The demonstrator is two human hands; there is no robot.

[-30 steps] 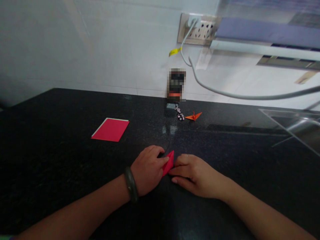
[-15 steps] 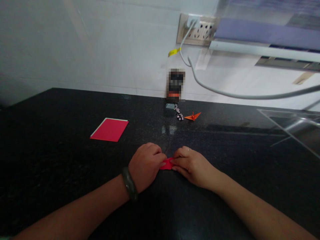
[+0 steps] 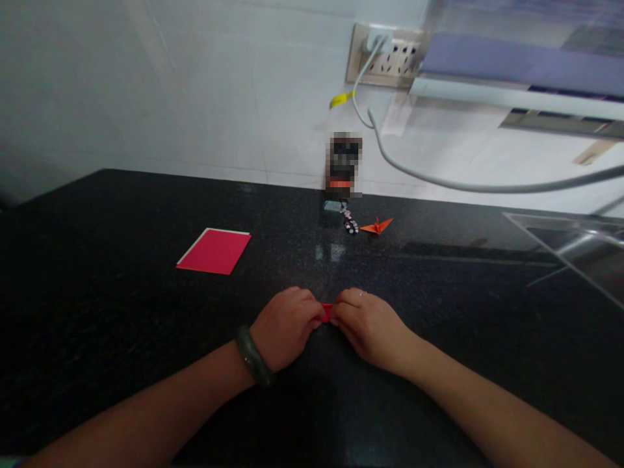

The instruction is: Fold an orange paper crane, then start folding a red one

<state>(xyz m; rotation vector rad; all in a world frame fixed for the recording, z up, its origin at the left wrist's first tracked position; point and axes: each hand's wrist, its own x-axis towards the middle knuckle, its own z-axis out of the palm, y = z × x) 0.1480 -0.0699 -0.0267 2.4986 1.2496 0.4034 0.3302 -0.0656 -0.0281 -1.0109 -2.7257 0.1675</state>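
Observation:
Between my two hands is a small piece of folded red paper (image 3: 327,312), mostly covered by my fingers, just above or on the dark countertop. My left hand (image 3: 287,328), with a dark green bangle at the wrist, pinches its left end. Closed on the right end is my right hand (image 3: 368,328), which wears a ring. Only a narrow strip of the paper shows between the fingertips. An orange paper crane (image 3: 377,225) stands farther back, right of centre.
A stack of square red paper (image 3: 214,251) lies at left on the black countertop (image 3: 121,312). A blurred-out phone-like object (image 3: 344,166) leans on the wall, with a beaded strap (image 3: 350,221). A cable (image 3: 439,184) hangs from the socket. A sink (image 3: 585,240) is at right.
My hands have drawn closer together, and less of the red paper shows between them. The paper's visible part looks narrower. The other things stay in place.

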